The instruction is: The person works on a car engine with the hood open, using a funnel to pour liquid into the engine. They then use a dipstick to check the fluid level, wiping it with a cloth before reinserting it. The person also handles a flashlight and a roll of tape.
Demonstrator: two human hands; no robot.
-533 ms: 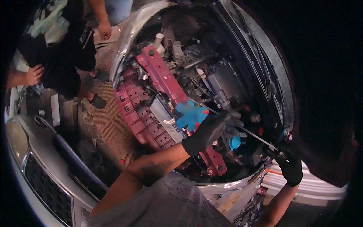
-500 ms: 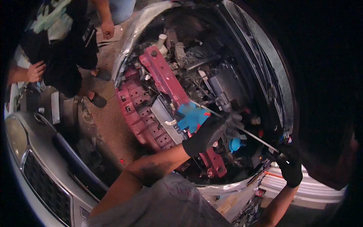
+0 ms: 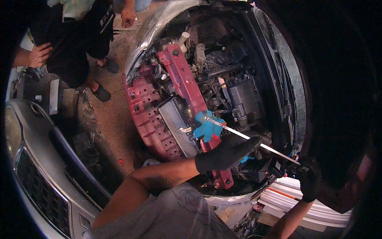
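Note:
I look down into an open car engine bay with a red front frame (image 3: 180, 75) and a radiator (image 3: 175, 121). My left hand (image 3: 227, 153), in a black glove, is closed around a blue rag (image 3: 207, 127) wrapped on a long thin metal dipstick (image 3: 254, 142). My right hand (image 3: 308, 179), also in a black glove, grips the dipstick's other end at the right side of the bay. The stick runs slanting from the rag down to the right hand.
Two other people stand at the top left; one rests a hand (image 3: 39, 55) on a hip. A silver car front with grille (image 3: 38, 187) lies at the lower left. White stacked panels (image 3: 294, 203) lie under the right hand. The raised hood (image 3: 342, 99) is dark at right.
The dipstick and both hands stay almost in place; the blue rag sits a little nearer the stick's left tip. The people at the top left have shifted slightly.

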